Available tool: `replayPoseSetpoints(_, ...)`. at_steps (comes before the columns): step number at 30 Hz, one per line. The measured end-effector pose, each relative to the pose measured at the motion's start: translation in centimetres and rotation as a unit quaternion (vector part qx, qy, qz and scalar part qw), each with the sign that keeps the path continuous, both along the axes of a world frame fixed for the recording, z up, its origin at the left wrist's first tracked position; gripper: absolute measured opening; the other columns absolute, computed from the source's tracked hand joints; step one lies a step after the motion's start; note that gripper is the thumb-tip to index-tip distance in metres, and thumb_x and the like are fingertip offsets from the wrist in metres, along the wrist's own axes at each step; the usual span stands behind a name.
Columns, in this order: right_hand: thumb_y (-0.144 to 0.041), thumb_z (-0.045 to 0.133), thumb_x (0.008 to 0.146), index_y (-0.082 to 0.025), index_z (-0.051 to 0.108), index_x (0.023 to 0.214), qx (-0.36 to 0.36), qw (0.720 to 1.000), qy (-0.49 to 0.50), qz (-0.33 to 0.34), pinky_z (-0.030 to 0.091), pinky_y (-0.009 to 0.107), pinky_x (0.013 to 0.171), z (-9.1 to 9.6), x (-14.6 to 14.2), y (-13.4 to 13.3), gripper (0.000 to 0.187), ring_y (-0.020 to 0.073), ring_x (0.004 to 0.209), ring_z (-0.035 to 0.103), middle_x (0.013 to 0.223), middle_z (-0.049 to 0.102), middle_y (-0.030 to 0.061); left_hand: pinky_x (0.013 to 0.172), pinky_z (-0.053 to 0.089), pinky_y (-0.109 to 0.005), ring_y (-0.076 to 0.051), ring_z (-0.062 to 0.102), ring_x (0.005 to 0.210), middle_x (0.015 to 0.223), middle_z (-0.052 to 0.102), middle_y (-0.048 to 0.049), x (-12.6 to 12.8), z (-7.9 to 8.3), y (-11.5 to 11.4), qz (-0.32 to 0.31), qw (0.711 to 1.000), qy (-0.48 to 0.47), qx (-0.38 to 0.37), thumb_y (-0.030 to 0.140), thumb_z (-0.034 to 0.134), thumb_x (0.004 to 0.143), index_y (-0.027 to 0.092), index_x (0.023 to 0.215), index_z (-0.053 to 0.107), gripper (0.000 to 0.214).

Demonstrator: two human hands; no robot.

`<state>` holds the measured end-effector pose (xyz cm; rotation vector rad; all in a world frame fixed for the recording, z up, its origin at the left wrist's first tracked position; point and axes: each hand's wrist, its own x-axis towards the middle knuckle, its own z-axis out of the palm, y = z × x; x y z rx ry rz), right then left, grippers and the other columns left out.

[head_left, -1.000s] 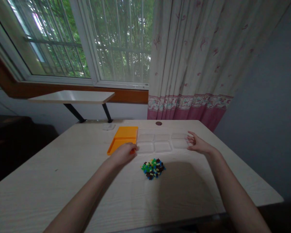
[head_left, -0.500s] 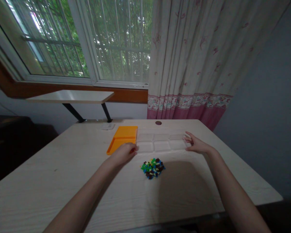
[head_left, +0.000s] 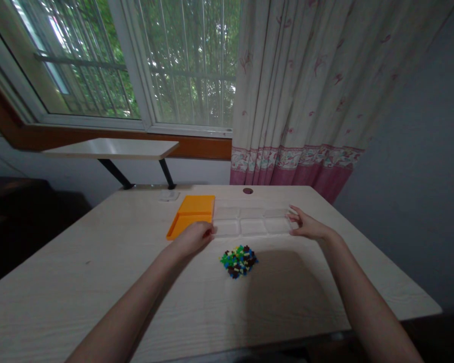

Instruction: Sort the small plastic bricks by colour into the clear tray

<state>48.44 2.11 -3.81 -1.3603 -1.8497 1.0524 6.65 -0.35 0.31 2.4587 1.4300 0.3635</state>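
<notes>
A clear plastic tray (head_left: 251, 227) with several compartments lies on the table, beyond a small heap of coloured building bricks (head_left: 238, 262) in green, blue, yellow and dark brown. My left hand (head_left: 199, 236) has its fingers closed at the tray's near left corner, beside an orange tray (head_left: 194, 206). At the tray's right end, my right hand (head_left: 304, 223) grips the edge between thumb and fingers. The orange tray is divided by a ridge, and my left hand hides its near right part.
All of this rests on a pale wooden table (head_left: 109, 252). A raised shelf (head_left: 117, 148) on black legs stands at the back left, with a small clear item (head_left: 169, 195) near it. A round hole (head_left: 247, 191) sits near the back edge; a curtain (head_left: 287, 101) hangs behind.
</notes>
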Motion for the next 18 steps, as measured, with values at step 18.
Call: replayPoseSetpoints(18,-0.023,0.072,0.061,-0.018,0.011,0.138,0.016,0.999,-0.001,0.036,0.037,0.038,0.097,-0.7,-1.7,0.3,0.099,0.0233,0.128,0.029,0.138,0.030,0.0183,0.055,0.033,-0.022,-0.015,0.054,0.063,0.070,0.061,-0.0033,-1.9,0.3,0.5,0.024,0.999,0.029,-0.036,0.031,0.051,0.072,0.017,0.070,0.058,0.016)
